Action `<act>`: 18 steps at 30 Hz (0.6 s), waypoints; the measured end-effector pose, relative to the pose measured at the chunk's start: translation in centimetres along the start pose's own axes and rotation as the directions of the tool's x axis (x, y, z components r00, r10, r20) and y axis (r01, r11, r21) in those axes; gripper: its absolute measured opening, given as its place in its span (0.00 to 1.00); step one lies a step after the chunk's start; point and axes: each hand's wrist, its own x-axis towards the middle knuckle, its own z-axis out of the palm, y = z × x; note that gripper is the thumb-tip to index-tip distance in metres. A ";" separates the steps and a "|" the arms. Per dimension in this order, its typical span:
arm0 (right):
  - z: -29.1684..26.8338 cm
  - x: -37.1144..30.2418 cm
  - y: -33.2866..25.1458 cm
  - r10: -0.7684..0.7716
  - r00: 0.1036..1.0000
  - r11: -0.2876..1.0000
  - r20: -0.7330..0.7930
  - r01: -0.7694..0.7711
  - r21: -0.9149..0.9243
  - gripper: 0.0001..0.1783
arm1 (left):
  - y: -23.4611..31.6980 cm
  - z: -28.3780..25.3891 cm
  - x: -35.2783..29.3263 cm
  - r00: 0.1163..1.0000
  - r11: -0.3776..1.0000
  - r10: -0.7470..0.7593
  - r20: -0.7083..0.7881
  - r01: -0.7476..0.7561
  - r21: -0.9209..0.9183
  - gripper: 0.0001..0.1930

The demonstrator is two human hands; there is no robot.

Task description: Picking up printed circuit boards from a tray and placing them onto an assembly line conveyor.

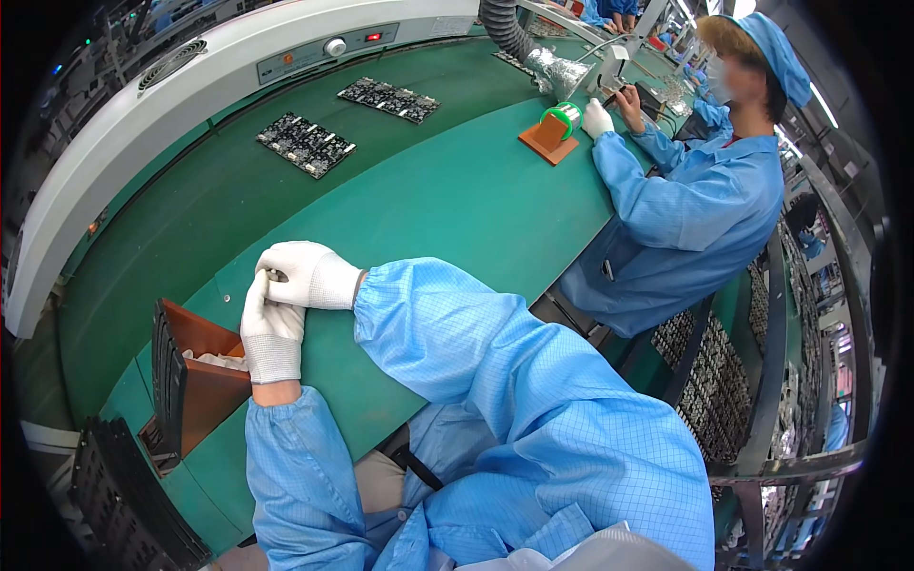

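Both of my hands wear white knit gloves and meet above the green work surface (428,219). My left hand (271,333) points away from me, its fingers bent together at the tips. From the right, my right hand (312,276) curls over it, thumb and fingers closed against the left fingertips. Anything pinched between them is too small or too hidden to make out. Just left of my left hand stands a brown open box (205,376) with white pieces (217,360) inside.
Two populated circuit boards (305,145) (388,100) lie on the green belt beyond. A black slotted rack (129,500) stands at lower left. At right, a co-worker in blue (695,190) works beside a solder spool (564,116) on a brown stand (549,143), near a foil-wrapped duct (557,71).
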 end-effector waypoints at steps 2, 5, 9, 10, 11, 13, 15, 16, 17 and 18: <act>0.1 -0.1 0.0 -0.004 1.000 1.000 -0.005 0.004 0.011 0.14 | 0.0 0.1 -0.2 1.000 1.000 0.008 -0.016 -0.008 0.022 0.17; 0.3 0.1 0.0 0.004 1.000 1.000 0.009 -0.004 -0.004 0.14 | 0.2 0.1 -0.2 1.000 1.000 0.007 -0.018 -0.007 0.022 0.17; 0.6 0.5 -0.3 0.003 1.000 1.000 -0.001 -0.003 0.000 0.14 | 0.8 -0.2 0.0 1.000 1.000 0.007 -0.002 -0.007 0.025 0.17; 0.7 0.3 -0.4 0.005 1.000 1.000 -0.003 -0.005 0.015 0.16 | 0.7 -0.4 -0.1 1.000 1.000 0.009 -0.013 -0.009 0.020 0.17; 0.8 0.2 -0.5 0.007 1.000 1.000 -0.006 -0.007 0.030 0.18 | 0.6 -0.6 -0.3 1.000 1.000 0.012 -0.024 -0.012 0.016 0.17; 0.9 0.1 -0.6 0.003 1.000 0.999 -0.005 -0.003 0.032 0.18 | 0.7 -0.5 -0.6 1.000 1.000 0.012 -0.016 -0.011 0.023 0.17; 0.9 0.1 -0.7 0.001 1.000 0.999 -0.008 0.000 0.032 0.17 | 0.8 -0.2 -0.8 1.000 1.000 0.008 -0.005 -0.008 0.030 0.16; 0.9 0.1 -0.8 -0.001 1.000 0.999 -0.006 0.001 0.034 0.17 | 0.9 -0.1 -1.0 1.000 0.999 0.011 -0.011 -0.011 0.032 0.16; 1.0 0.1 -0.9 -0.002 1.000 0.999 -0.005 0.002 0.035 0.17 | 1.0 -0.1 -1.1 1.000 0.999 0.013 -0.017 -0.013 0.034 0.16; 1.0 0.1 -1.0 -0.002 1.000 0.999 -0.005 0.002 0.036 0.17 | 1.1 -0.1 -1.2 1.000 0.999 0.013 -0.017 -0.013 0.035 0.16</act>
